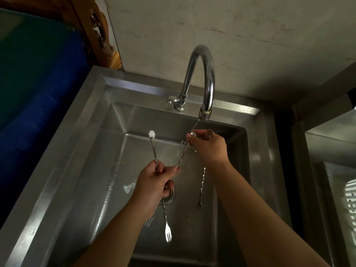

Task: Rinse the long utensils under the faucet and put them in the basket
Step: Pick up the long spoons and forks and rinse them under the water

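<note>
Over the steel sink (81, 170), my left hand (154, 185) grips two long twisted-stem utensils. One (153, 149) points up-left and ends in a small spoon bowl; its fork end (168, 234) hangs below my wrist. The other (183, 155) slants up to my right hand (209, 146), whose fingertips pinch its top end under the faucet (205, 78). A thin stream of water runs from the spout onto that end. A third long utensil (201, 189) hangs below my right wrist; I cannot tell whether it is held. The white basket (349, 207) shows at the right edge.
The sink drain (171, 195) lies behind my left hand. The faucet handle (171, 99) sits at the faucet base on the rear rim. A concrete wall rises behind. A blue padded surface and carved wood stand to the left. A second steel basin holds the basket at right.
</note>
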A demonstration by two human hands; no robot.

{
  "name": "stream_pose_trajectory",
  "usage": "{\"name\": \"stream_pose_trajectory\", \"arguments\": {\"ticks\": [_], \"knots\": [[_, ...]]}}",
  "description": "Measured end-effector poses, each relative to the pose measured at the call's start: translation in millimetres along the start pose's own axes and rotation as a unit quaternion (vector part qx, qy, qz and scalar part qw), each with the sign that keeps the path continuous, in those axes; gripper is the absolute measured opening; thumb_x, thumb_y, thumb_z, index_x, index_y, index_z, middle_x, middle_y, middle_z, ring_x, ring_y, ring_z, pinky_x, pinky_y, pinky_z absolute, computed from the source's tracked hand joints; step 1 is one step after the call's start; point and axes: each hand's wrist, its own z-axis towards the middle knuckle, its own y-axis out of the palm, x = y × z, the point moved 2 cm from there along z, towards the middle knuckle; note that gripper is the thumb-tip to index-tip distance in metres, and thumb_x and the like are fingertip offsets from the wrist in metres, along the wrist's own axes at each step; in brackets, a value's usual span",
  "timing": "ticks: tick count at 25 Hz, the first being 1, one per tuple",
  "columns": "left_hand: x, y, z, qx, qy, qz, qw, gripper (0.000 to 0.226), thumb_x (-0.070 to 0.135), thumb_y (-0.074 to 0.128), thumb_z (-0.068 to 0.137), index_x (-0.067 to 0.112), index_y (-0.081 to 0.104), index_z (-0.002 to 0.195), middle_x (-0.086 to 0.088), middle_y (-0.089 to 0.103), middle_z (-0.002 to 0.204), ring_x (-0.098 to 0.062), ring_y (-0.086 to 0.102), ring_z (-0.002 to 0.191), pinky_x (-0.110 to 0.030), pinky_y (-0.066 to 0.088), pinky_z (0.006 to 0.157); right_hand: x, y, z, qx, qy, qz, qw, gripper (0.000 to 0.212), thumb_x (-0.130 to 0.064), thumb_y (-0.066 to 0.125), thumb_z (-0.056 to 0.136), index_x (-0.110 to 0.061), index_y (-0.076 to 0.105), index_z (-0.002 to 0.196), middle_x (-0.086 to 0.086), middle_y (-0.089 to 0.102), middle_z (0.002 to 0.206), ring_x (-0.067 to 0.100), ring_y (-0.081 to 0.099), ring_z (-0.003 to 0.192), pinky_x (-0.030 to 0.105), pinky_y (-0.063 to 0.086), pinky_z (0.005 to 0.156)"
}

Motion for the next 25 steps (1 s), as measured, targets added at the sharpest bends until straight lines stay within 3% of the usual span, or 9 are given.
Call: {"name": "stream_pose_trajectory", "arguments": {"ticks": [2,8,11,13,15,17,19,22,25], "knots": [[0,-1,-1,0.0,0.009,0.008,1.0,0.047,0.005,0.071,0.09,0.027,0.039,0.063,-0.023,0.077,0.103,-0.01,0.05,0.042,-0.019,0.033,0.036,-1,-1,3,0.003,0.006,-0.01,1.0,0.004,-0.024,0.082,0.088,-0.022,0.08,0.089,-0.01,0.078,0.075,-0.007,0.072,0.066,0.019,0.051,0.069],[2,-2,-3,-0.003,0.017,0.023,1.0,0.041,0.006,0.068,0.093,0.03,0.05,0.065,-0.011,0.082,0.095,-0.009,0.049,0.043,-0.019,0.034,0.041,-6,-1,8,0.006,0.041,-0.055,0.998,0.026,-0.035,0.069,0.098,-0.031,0.073,0.072,-0.017,0.072,0.056,0.008,0.069,0.069,0.025,0.051,0.065],[6,-3,-1,-0.003,0.023,0.018,1.0,0.039,0.005,0.067,0.094,0.026,0.045,0.069,-0.01,0.082,0.096,-0.008,0.049,0.042,-0.018,0.033,0.036,-8,-2,8,-0.007,0.06,-0.027,0.998,0.031,-0.037,0.06,0.102,-0.026,0.076,0.078,-0.015,0.074,0.057,0.001,0.07,0.058,0.028,0.05,0.067],[9,-3,1,0.002,0.024,0.016,1.0,0.044,0.004,0.067,0.094,0.026,0.04,0.067,-0.011,0.082,0.097,-0.009,0.05,0.041,-0.018,0.033,0.035,-9,-2,4,-0.026,0.052,-0.019,0.998,0.023,-0.041,0.064,0.099,-0.026,0.077,0.086,-0.015,0.076,0.062,-0.005,0.067,0.053,0.026,0.048,0.064],[11,-2,3,0.007,0.026,0.021,0.999,0.048,0.004,0.066,0.094,0.027,0.035,0.066,-0.01,0.082,0.096,-0.009,0.05,0.041,-0.018,0.033,0.036,-8,-1,1,-0.051,0.016,-0.024,0.998,0.012,-0.035,0.079,0.089,-0.024,0.078,0.095,-0.008,0.08,0.078,0.0,0.074,0.073,0.029,0.054,0.072],[13,-1,4,0.002,0.027,0.031,0.999,0.048,0.005,0.066,0.094,0.027,0.032,0.068,-0.009,0.082,0.096,-0.009,0.052,0.043,-0.019,0.035,0.037,-8,0,-2,-0.057,0.0,-0.014,0.998,0.018,-0.024,0.086,0.084,-0.021,0.077,0.099,-0.001,0.081,0.092,0.016,0.077,0.092,0.033,0.059,0.086],[14,-2,4,-0.005,0.018,0.024,1.0,0.046,0.006,0.066,0.095,0.026,0.032,0.07,-0.008,0.082,0.096,-0.009,0.053,0.044,-0.018,0.037,0.037,-9,0,1,-0.049,0.011,0.004,0.999,0.009,-0.022,0.083,0.087,-0.022,0.078,0.094,0.001,0.081,0.092,0.021,0.077,0.095,0.033,0.059,0.087],[12,0,4,-0.028,-0.008,-0.004,1.0,0.042,0.009,0.065,0.096,0.024,0.035,0.071,-0.009,0.081,0.09,-0.009,0.049,0.044,-0.018,0.034,0.036,-12,2,6,-0.055,0.029,0.014,0.998,0.011,-0.025,0.074,0.094,-0.017,0.08,0.091,-0.005,0.079,0.074,0.01,0.075,0.069,0.026,0.055,0.068],[11,3,3,-0.046,-0.025,-0.014,0.999,0.033,0.012,0.064,0.098,0.02,0.041,0.075,-0.005,0.079,0.081,-0.007,0.043,0.042,-0.018,0.032,0.036,-11,5,8,-0.063,0.039,0.014,0.997,0.019,-0.025,0.065,0.101,-0.014,0.078,0.094,-0.009,0.066,0.06,0.0,0.049,0.038,0.022,0.038,0.046]]}}
